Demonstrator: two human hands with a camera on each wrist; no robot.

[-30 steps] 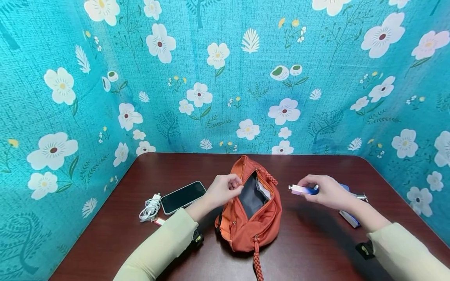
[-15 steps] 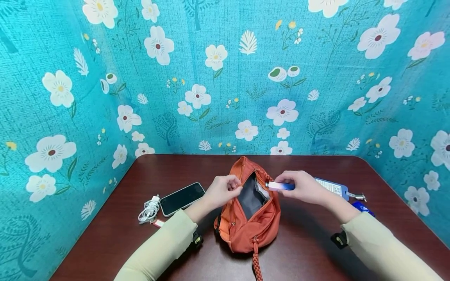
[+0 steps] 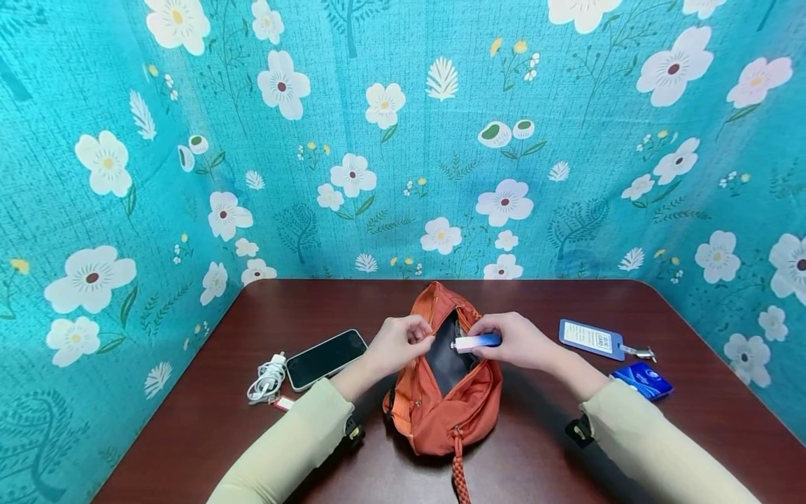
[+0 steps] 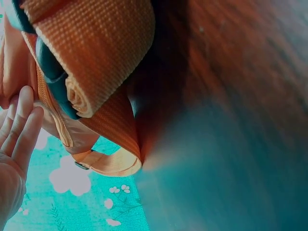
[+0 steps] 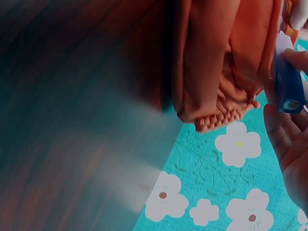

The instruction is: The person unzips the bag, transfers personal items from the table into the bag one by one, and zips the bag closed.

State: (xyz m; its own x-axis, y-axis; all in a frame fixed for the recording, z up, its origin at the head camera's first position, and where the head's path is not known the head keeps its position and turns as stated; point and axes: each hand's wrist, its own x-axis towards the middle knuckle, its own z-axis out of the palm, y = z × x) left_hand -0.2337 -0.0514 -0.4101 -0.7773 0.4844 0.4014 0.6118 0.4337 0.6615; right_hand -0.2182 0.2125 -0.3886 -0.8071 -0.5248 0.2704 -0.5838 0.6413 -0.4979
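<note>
An orange-red bag (image 3: 434, 427) with its zip open lies on the table, its grey lining showing. At its left rim, my left hand (image 3: 398, 343) pinches the fabric edge; in the left wrist view, that hand's fingers lie along the bag's side near a rolled webbing strap (image 4: 103, 53). My right hand (image 3: 518, 340) grips a small block (image 3: 477, 341), fading from pale pink to blue, with a short metal tip pointing left. The block is over the bag's opening. In the right wrist view, the block's blue end (image 5: 288, 91) shows between thumb and fingers.
Left of the bag lie a phone (image 3: 326, 358), a white charger with coiled cable (image 3: 269, 378) and a small red-and-white item (image 3: 283, 402). On the right are a blue card holder (image 3: 590, 339) with a metal clip and a blue packet (image 3: 644, 380). Floral cloth (image 3: 403, 175) hangs behind.
My right hand has carried the pink-and-blue block leftward from the table's right side to over the bag's opening. The card holder and blue packet are now uncovered. My left hand stays at the rim.
</note>
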